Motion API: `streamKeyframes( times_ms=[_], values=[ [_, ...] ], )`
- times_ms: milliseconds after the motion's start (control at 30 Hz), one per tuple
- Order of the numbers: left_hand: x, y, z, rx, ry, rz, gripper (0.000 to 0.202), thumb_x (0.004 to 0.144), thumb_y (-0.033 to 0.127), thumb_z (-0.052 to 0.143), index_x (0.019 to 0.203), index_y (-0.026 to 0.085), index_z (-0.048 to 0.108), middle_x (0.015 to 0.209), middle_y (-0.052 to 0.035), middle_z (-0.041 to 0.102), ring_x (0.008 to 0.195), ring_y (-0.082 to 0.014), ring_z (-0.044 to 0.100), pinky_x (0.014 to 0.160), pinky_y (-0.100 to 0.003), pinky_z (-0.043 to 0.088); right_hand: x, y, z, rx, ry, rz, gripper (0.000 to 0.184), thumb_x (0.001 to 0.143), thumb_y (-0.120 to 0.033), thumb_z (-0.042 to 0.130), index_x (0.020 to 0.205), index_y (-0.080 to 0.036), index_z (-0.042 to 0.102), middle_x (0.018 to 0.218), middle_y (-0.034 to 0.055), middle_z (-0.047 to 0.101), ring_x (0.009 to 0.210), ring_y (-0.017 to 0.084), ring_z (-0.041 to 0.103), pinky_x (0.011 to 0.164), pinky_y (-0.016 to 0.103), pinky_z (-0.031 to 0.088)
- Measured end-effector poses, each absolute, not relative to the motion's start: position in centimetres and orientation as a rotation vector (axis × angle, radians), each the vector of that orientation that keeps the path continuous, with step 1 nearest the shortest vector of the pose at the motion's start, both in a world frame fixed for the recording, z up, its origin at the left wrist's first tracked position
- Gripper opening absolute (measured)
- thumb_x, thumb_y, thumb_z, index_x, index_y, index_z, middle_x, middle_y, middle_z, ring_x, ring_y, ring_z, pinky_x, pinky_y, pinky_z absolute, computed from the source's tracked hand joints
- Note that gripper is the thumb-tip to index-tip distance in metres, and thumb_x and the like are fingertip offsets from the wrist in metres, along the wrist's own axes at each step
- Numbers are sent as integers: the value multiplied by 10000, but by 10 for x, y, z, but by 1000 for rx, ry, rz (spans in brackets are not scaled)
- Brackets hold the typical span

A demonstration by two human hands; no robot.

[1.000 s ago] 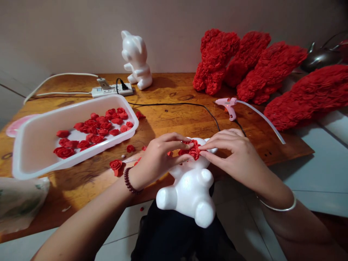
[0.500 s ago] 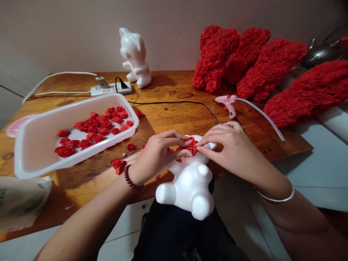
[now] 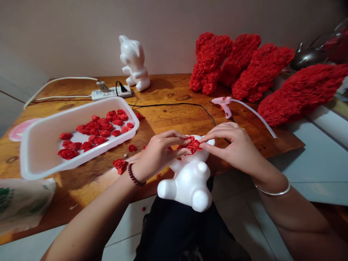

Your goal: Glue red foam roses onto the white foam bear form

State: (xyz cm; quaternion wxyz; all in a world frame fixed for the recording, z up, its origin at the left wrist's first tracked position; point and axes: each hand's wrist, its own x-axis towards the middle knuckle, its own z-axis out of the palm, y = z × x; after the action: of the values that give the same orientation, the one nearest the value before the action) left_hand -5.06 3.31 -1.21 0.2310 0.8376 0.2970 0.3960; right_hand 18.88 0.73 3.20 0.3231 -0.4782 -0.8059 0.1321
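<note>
Head view: a cluster of red foam roses (image 3: pixel 192 145) is being pinched onto a white styrofoam bear (image 3: pixel 190 185) by the left hand (image 3: pixel 159 154) and right hand (image 3: pixel 231 148), neither released.

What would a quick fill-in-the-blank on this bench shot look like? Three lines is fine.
The bracelet just above the left hand is strung with dark red ____.
The glue gun on the wooden table is ____ in colour.
The right hand and the left hand hold red ____ against the white foam bear.

Missing words: beads; pink; roses.
</note>
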Motion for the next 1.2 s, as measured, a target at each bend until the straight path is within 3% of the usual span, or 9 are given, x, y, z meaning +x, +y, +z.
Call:
streamKeyframes(
  times_ms=[200, 567, 733, 1200],
  values=[
    [-50, 33, -13, 2294, 801, 1111, 197, 849, 253, 793, 1009, 142, 769, 1037, -105, 760, 947, -176, 750, 860, -306, 633, 183, 4, 31, -1258, -2235, 169, 53, 867, -330, 778, 846, -283, 786, 902, -12, 762, 923, 198, 657, 1000, 438, 323],
    [-49, 33, -13, 2304, 804, 1110, 187, 848, 256, 795, 994, 143, 765, 1044, -104, 759, 946, -176, 752, 863, -311, 639, 185, 0, 21, -1322, -2181, 75, 133, 865, -405, 773, 860, -272, 779, 905, -2, 762, 924, 206, 659, 1005, 445, 326],
    [-49, 32, -11, 2295, 807, 1113, 199, 851, 260, 792, 1009, 142, 766, 1054, -106, 757, 949, -180, 753, 873, -320, 641, 184, -1, 21, -1292, -2189, 78, 79, 872, -363, 773, 875, -284, 783, 920, -11, 763, 930, 195, 658, 1030, 446, 308],
    [-52, 35, -12, 2316, 812, 1080, 168, 877, 285, 765, 970, 145, 771, 950, -80, 741, 900, -163, 744, 809, -274, 615, 178, 12, 30, -1389, -2292, 238, 63, 879, -322, 762, 852, -268, 781, 923, 11, 733, 976, 219, 611, 922, 407, 351]
  ],
)
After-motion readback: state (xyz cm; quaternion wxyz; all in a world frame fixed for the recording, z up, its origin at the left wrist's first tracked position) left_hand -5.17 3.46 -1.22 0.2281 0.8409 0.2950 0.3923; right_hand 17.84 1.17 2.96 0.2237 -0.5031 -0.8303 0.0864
